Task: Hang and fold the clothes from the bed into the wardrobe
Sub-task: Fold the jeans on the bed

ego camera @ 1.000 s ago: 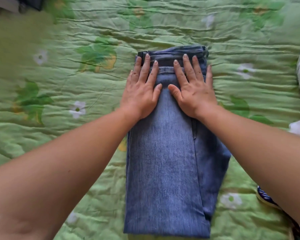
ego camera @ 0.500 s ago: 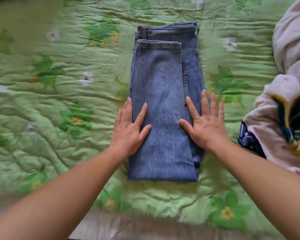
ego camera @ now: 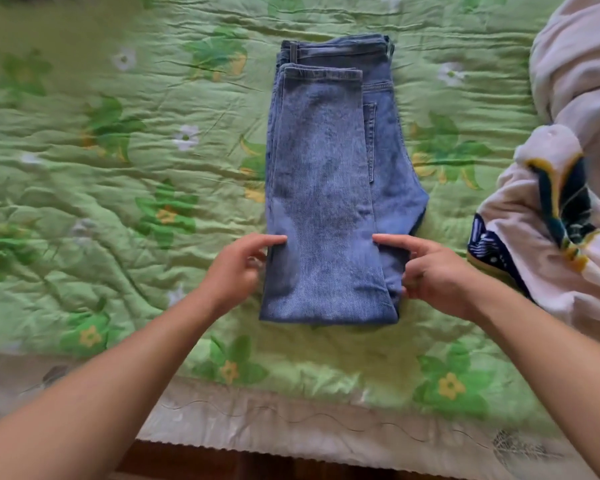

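My L hand (ego camera: pixel 236 268) & R hand (ego camera: pixel 437 275) each pinch a side edge of the jeans (ego camera: pixel 323 168) on the bed (ego camera: pixel 153 168), prob to lift that end evenly for next fold.

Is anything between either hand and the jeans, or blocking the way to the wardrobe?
Nothing visible. The left hand and right hand grip the folded jeans at its near side edges on the green quilt. The pale garment pile lies apart to the right. The wardrobe is out of view.
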